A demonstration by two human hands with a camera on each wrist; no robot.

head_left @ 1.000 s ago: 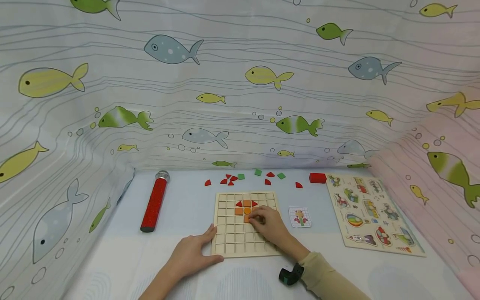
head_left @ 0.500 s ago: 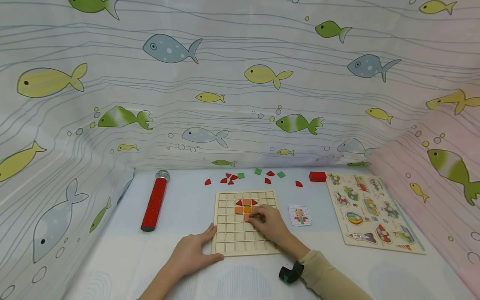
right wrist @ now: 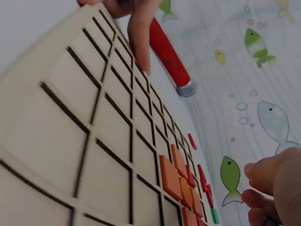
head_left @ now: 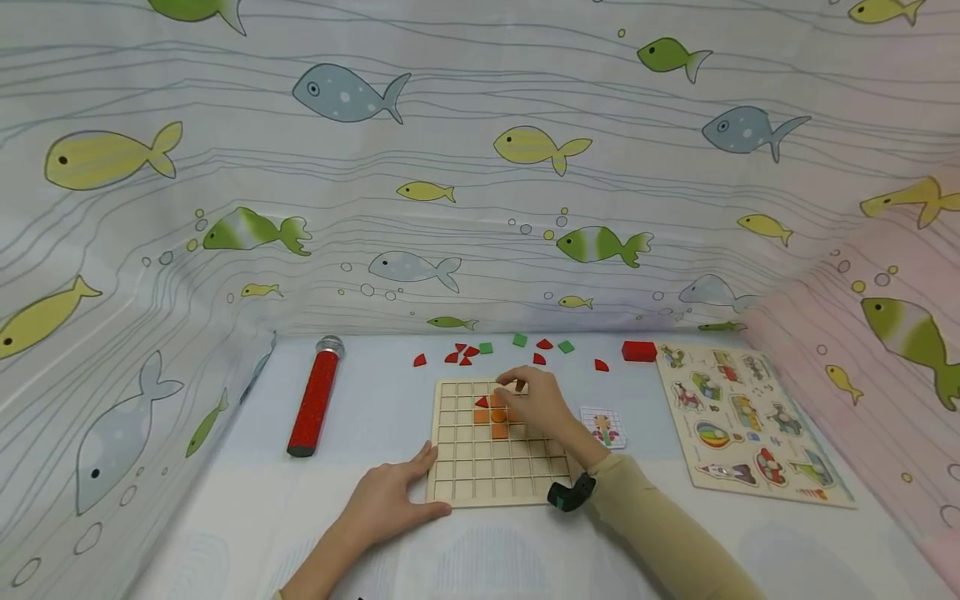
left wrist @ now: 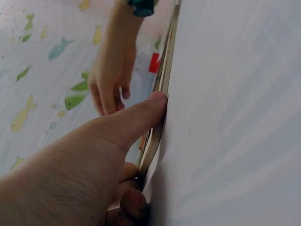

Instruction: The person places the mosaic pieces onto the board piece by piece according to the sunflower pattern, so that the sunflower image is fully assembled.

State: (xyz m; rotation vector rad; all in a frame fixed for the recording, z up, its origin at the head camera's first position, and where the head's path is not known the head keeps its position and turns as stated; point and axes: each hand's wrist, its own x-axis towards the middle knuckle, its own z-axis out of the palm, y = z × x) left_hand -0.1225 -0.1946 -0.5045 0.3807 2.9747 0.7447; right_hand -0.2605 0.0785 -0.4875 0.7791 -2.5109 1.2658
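Since a moment ago, the right hand point(head_left: 534, 400) has moved up from the middle of the grid board point(head_left: 495, 467) to its far edge, fingers curled, though whether they pinch a piece cannot be told. From the left wrist, the left hand point(left wrist: 94, 160) presses its thumb flat against the board's near-left edge, fingers relaxed. From the right wrist, orange tiles point(right wrist: 176, 176) sit in the board's far cells.

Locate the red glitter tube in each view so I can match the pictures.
Head: red glitter tube lies left of the wooden grid board.
Left wrist: not in view.
Right wrist: the tube is at top centre, beyond the board.
Shared landmark: the board.
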